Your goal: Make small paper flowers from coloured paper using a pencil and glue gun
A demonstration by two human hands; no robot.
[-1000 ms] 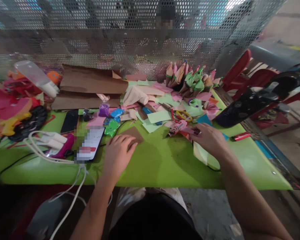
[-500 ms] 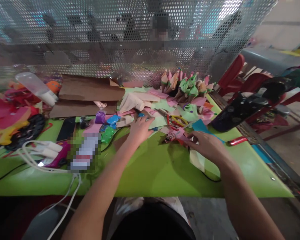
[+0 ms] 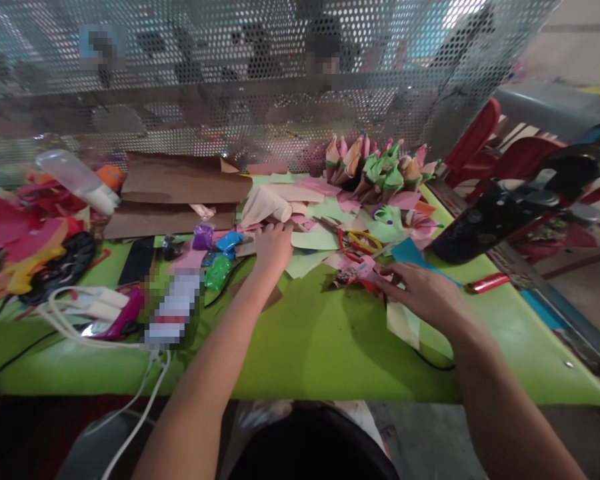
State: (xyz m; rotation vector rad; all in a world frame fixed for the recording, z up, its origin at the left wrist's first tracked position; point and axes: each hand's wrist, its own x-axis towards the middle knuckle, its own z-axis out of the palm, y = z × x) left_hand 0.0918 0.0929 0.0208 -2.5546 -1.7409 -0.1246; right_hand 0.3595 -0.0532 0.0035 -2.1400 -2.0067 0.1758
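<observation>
My left hand (image 3: 274,248) is in among the paper scraps, with its fingers bent down and close together. Its fingertips are hidden, so what they grip cannot be made out. A cream paper cone (image 3: 265,205) lies just beyond it. My right hand (image 3: 425,290) pinches a pink paper piece (image 3: 366,268) between thumb and fingers, low over the green table. A speckled dark-and-white bit (image 3: 347,275) shows at the piece's left end. Behind it lie scissors with red and yellow handles (image 3: 363,241). Pale green paper (image 3: 315,241) spreads between my hands.
Paper flowers in brown wraps (image 3: 380,167) stand in a bunch at the back. A dark bottle (image 3: 473,230) and a red lighter-like object (image 3: 490,283) are at right. Small coloured packets (image 3: 219,272), a blurred-out phone (image 3: 174,307) and white cables (image 3: 55,313) occupy the left. Perforated metal (image 3: 220,127) rises behind.
My left hand has shifted slightly left and back, and its spread fingers have curled in. My right hand keeps its pinch on the pink paper piece. The view has shifted a little.
</observation>
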